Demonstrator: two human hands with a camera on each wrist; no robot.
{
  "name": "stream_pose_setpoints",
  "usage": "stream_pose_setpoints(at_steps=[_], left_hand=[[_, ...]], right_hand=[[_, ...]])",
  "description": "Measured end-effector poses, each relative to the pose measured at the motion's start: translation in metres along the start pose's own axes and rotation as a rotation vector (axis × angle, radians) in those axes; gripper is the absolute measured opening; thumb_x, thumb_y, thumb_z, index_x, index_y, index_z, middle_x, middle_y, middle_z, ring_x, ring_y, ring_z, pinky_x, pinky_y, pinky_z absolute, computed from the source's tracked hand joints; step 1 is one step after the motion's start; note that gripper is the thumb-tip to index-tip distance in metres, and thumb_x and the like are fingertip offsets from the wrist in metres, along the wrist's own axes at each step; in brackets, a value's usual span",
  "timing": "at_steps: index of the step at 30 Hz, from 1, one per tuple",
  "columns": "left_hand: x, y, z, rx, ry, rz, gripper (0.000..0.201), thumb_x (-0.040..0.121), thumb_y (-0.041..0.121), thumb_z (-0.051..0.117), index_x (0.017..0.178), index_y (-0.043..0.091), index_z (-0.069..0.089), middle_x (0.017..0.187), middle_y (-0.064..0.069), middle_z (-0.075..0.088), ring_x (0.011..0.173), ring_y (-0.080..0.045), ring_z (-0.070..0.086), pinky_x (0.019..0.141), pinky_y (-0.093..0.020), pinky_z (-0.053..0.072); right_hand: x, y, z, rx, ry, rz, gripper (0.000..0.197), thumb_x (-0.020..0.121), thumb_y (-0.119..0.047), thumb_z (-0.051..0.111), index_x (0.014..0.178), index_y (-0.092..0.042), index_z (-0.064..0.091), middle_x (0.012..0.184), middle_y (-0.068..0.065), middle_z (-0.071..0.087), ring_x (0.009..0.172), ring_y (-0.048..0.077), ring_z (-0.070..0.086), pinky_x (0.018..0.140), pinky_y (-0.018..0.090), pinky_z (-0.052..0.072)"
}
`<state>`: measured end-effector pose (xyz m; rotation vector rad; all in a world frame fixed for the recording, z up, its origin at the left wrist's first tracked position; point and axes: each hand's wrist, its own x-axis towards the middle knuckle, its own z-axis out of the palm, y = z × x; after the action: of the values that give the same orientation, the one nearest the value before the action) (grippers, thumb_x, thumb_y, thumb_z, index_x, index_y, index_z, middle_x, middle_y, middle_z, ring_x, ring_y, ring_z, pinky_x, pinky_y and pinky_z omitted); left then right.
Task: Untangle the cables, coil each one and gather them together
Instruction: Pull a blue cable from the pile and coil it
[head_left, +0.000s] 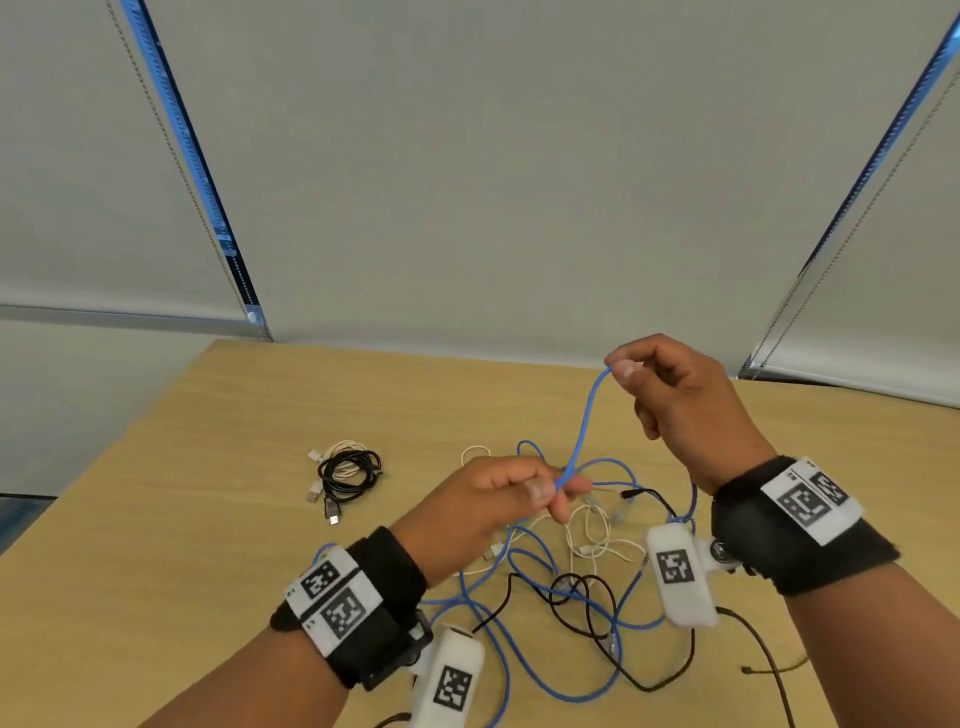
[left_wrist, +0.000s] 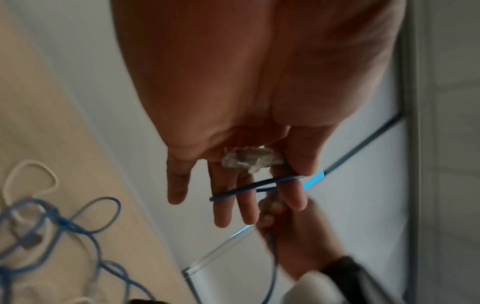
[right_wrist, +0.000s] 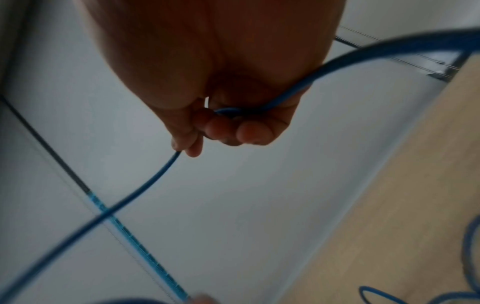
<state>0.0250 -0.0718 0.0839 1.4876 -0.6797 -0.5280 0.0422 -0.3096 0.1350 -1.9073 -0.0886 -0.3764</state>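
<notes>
A blue cable (head_left: 584, 415) stretches between my two hands above the wooden table (head_left: 208, 467). My left hand (head_left: 548, 493) pinches its lower end; the left wrist view shows a clear plug (left_wrist: 249, 159) in the palm and the blue cable (left_wrist: 259, 183) lying across the fingers. My right hand (head_left: 623, 366) is raised higher and pinches the cable between thumb and forefinger, and the right wrist view shows the cable (right_wrist: 161, 174) leaving the pinch. Below the hands lies a tangle (head_left: 571, 571) of blue, white and black cables.
A coiled bundle of black and white cables (head_left: 345, 475) rests on the table to the left of the tangle. A thin brown cord (head_left: 769, 670) trails off at the near right. Grey window blinds (head_left: 493, 182) hang behind the table's far edge.
</notes>
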Motion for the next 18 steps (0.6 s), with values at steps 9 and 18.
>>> stream_pose_setpoints(at_steps=[9, 18], left_hand=[[0.012, 0.031, -0.014, -0.549, 0.087, 0.220, 0.030, 0.099, 0.023, 0.048, 0.101, 0.001, 0.068, 0.141, -0.028, 0.056, 0.136, -0.041, 0.052, 0.115, -0.048, 0.038], [0.027, 0.010, -0.021, 0.201, 0.384, 0.049, 0.027, 0.107, 0.025, 0.048, 0.112, 0.036, 0.072, 0.117, 0.023, 0.072, 0.113, 0.007, 0.063, 0.088, -0.015, 0.044]], right_hand=[[-0.030, 0.027, 0.025, -0.248, -0.416, 0.117, 0.017, 0.101, -0.040, 0.054, 0.096, -0.038, 0.070, 0.071, -0.005, 0.070, 0.052, 0.011, 0.063, 0.055, 0.025, 0.050], [-0.042, -0.007, 0.039, -0.321, -0.575, -0.086, 0.021, 0.099, -0.037, 0.060, 0.085, -0.022, 0.067, 0.063, -0.011, 0.056, 0.059, 0.002, 0.053, 0.062, 0.025, 0.045]])
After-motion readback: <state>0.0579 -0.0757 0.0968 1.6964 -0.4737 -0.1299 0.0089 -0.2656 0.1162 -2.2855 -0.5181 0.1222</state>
